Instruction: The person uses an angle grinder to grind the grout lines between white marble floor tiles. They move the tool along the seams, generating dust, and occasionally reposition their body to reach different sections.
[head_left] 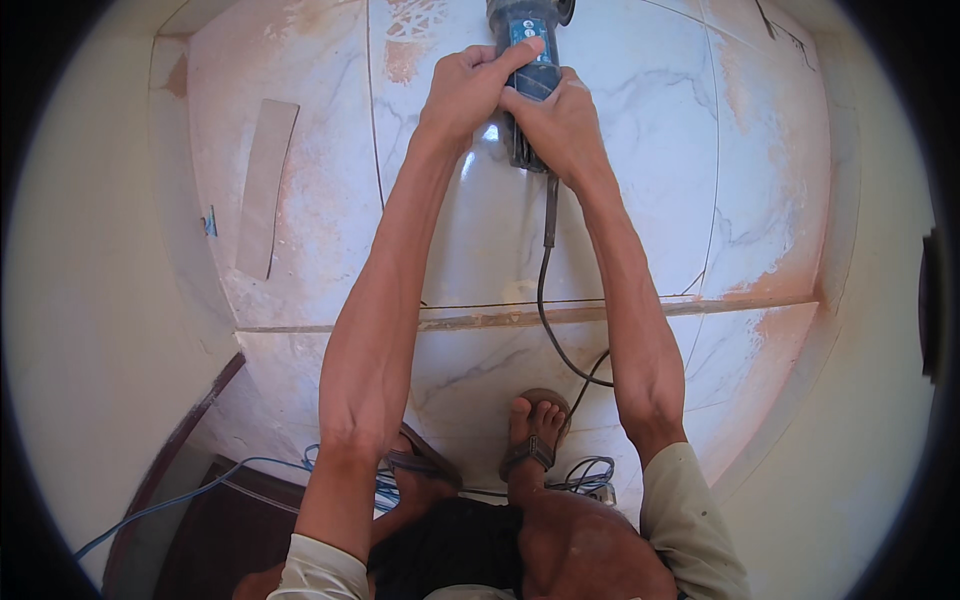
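The floor is glossy marble-look tile, smeared with matt reddish dust. The power tool has a dark, matt plastic body and a smooth rubbery black cord. The sandals look leathery.

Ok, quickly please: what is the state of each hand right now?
Left hand: closed around the body of the power tool.
Right hand: closed around the tool's rear grip, just above the cord.
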